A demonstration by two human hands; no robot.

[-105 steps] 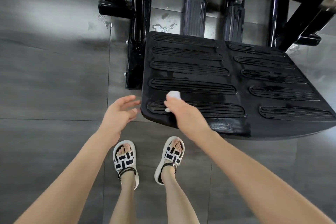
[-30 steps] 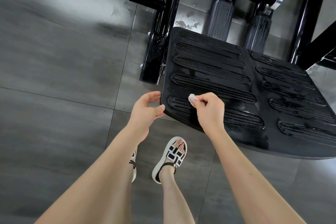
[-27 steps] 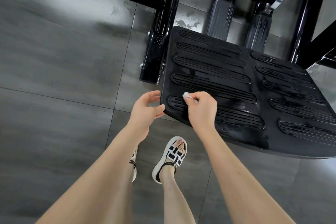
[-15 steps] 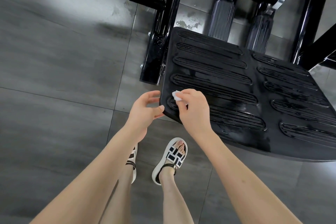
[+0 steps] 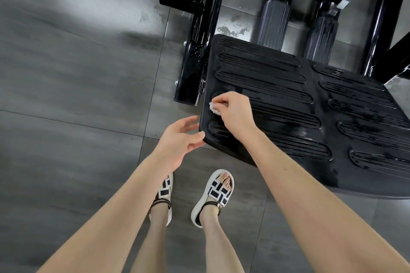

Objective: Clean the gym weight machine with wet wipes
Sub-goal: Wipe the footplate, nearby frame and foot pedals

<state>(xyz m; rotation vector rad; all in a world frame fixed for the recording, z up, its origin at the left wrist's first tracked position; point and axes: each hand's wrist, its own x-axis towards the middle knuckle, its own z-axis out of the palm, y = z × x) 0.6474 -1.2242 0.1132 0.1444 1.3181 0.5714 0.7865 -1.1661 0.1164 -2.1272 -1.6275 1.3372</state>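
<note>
- Wet wipe, a small white crumpled wad (image 5: pixel 214 108): pinched in the R hand (image 5: pixel 234 115) fingers (image 5: pixel 221 98) and pressed onto the black grooved rubber footplate (image 5: pixel 332 131) of the weight machine, right at the plate's left rim, approx. second groove row from the near end.
- Key relation: wipe sticks out left of the fingers, w/ almost no plate left on that side. Grooves run long-ways left-right, so the next stroke prob. has to go rightward along a row.
- L hand (image 5: pixel 177 139): fingers relaxed, grasping nothing. Thumb tip touches the plate's near-left corner, seemingly to steady it. R hand is the one on the job.
- Surface: glossy, wet sheen on the near/mid rows. Raised ribs could snag or shred the wad, so light pressure is prob. best.
- Room: black steel frame post (image 5: pixel 195 51) just beside the plate's left edge, two grey ribbed handle grips (image 5: pixel 273 22) beyond the far edge. Grey tiled floor (image 5: pixel 77 73) all round, black-and-white sandals (image 5: pixel 216 193) near the plate's near edge.
</note>
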